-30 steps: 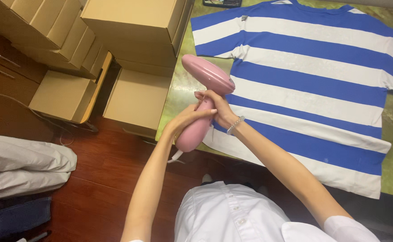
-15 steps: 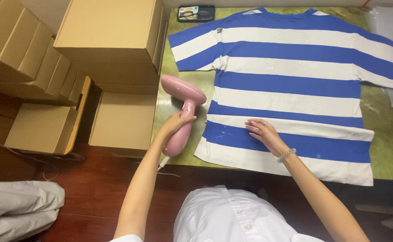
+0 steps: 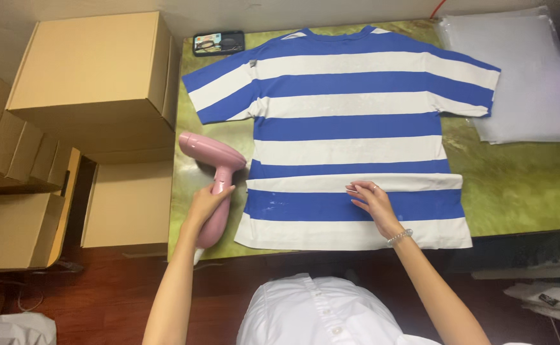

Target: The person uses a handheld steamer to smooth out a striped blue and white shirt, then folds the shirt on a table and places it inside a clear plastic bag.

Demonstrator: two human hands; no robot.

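The left hand has its grip wrapped around the handle of a pink steamer, which rests on the green tabletop just beside the left edge of a T-shirt with blue and white stripes. The steamer's head points away from the person, toward the boxes. The right hand lies flat on the shirt's lower blue stripe, fingers spread and pressing the cloth, holding nothing; a beaded bracelet circles the wrist. The shirt is laid out front down or front up, cannot tell which, with sleeves extended and hem nearest the person.

To the left of the tabletop stand several cardboard boxes, flaps shut, so their contents cannot be seen. A small dark case lies at the far edge near the shirt's left sleeve. A stack of clear plastic bags lies at the far right, flat and seemingly with nothing inside.
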